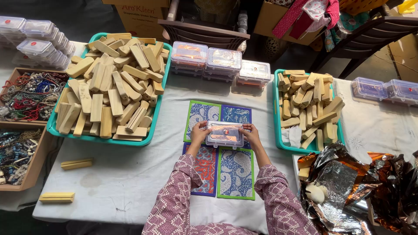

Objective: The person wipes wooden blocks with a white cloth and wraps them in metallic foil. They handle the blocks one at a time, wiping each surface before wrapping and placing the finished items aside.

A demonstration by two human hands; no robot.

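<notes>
Clear plastic lidded box [225, 134], flat and rectangular with a small red-orange spot under the lid, sits centre over the patterned mats, left hand [198, 132] and right hand [251, 135] gripping its short ends. Three stacks of like boxes [222, 63] with orange-foil contents stand far centre between the two teal trays, more of them piled at far left [35, 39] and two at far right [386, 89]. Brown cardboard cartons [141, 15] stand beyond the table at far centre, one with a reddish printed label, and crumpled orange-silver foil wrap [348, 191] lies near right, possibly opened packaging.
</notes>
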